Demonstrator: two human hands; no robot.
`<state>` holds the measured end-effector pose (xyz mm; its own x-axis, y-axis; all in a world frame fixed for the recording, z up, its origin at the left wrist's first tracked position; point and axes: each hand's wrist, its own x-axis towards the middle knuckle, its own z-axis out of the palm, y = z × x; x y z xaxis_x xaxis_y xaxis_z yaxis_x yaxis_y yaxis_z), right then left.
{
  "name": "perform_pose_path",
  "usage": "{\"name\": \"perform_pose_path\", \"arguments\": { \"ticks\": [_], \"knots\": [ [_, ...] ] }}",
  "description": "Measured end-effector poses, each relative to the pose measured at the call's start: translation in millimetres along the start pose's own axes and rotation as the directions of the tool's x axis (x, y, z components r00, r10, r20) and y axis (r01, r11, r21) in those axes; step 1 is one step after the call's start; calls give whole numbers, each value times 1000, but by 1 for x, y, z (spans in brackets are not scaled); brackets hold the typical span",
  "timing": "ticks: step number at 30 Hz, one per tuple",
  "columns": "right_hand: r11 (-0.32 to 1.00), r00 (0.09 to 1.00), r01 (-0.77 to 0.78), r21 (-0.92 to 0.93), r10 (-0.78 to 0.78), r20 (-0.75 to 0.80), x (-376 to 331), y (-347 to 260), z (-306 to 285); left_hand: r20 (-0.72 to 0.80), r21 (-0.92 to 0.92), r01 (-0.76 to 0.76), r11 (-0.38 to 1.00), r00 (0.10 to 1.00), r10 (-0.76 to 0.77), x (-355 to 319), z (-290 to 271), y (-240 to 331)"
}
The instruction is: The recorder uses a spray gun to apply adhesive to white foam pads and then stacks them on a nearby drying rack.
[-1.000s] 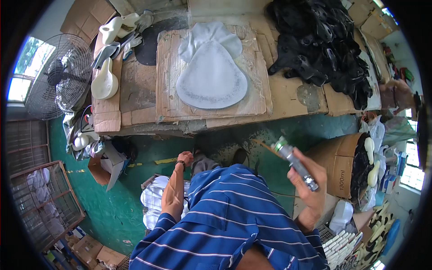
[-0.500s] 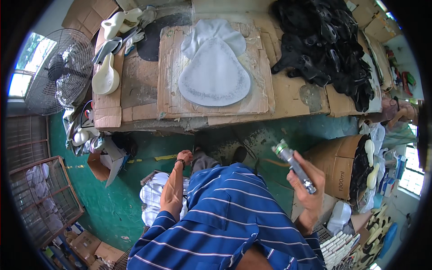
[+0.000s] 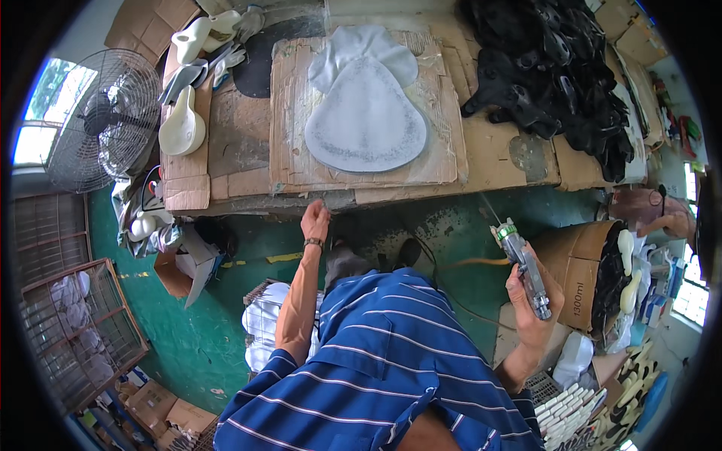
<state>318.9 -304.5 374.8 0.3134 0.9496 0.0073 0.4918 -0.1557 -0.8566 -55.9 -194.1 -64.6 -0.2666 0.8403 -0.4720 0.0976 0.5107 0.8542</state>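
My right hand point(image 3: 541, 308) is wrapped round a grey spray gun point(image 3: 525, 267) with a green ring at its front end. A thin pale streak runs from its tip toward the table's front edge. A tan hose point(image 3: 481, 262) shows to the left of the gun. My left hand point(image 3: 316, 220) is closed just below the front edge of the table; its palm side is hidden. Beyond it, a pale grey rounded triangular piece point(image 3: 366, 124), speckled darker near its rim, lies with a wrinkled grey flap point(image 3: 363, 46) at its far end. A cardboard sheet point(image 3: 289, 154) is beneath them.
Black pieces point(image 3: 545, 83) are heaped on the table's right. White moulded forms point(image 3: 183, 129) and gloves point(image 3: 226, 66) lie at the left, beside a fan point(image 3: 100, 120). A cardboard box point(image 3: 575, 278) stands at right. White pieces fill a wire basket point(image 3: 263, 331) beside my left arm.
My left hand has moved forward toward the table edge, still closed. The spray gun in my right hand has shifted right and slightly forward, with its tip turned more toward the table.
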Motion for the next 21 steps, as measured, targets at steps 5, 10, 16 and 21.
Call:
{"name": "perform_pose_path", "arguments": {
  "ticks": [5, 10, 16, 21],
  "knots": [
    [993, 971, -86, -80, 101, 216, -14, 0, 8, -301, 239, -332, 912, 868, 395, 37, 37, 70],
    [997, 993, -72, -15, 74, 92, -13, -26, 50, -340, 399, -285, 871, 837, 429, 76, 44, 97],
    [989, 991, -83, -123, 95, 96, -37, -39, 48, -159, 693, -229, 683, 876, 455, 72, 50, 126],
    [949, 952, -287, -127, 268, -152, -69, -54, 69, -54, 665, -289, 688, 901, 431, 72, 49, 145]
  ]
}}
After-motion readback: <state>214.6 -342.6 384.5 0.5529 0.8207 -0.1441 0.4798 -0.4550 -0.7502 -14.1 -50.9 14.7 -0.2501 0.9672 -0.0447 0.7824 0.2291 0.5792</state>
